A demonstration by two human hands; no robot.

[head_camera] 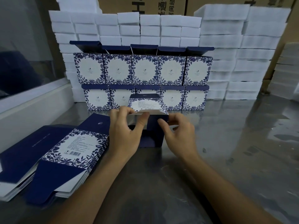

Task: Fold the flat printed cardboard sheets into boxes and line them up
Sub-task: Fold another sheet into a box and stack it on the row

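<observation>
Right now I see both hands working on a half-formed box standing on the shiny metal table, just in front of the finished ones. My left hand pinches the white edge of the box's upper flap between thumb and curled fingers, while my right hand has its fingers curled against the dark blue side panel, the thumb set on that face. The box's floral printed panel with small text tilts away from me above the fingers. Behind it, two rows of folded boxes are stacked one on the other, five across each, the top row with dark blue lids standing open. To my left lies a stack of flat printed sheets, fanned slightly, barcode side up. White foam blocks are piled high behind the rows, with brown cartons behind those.
</observation>
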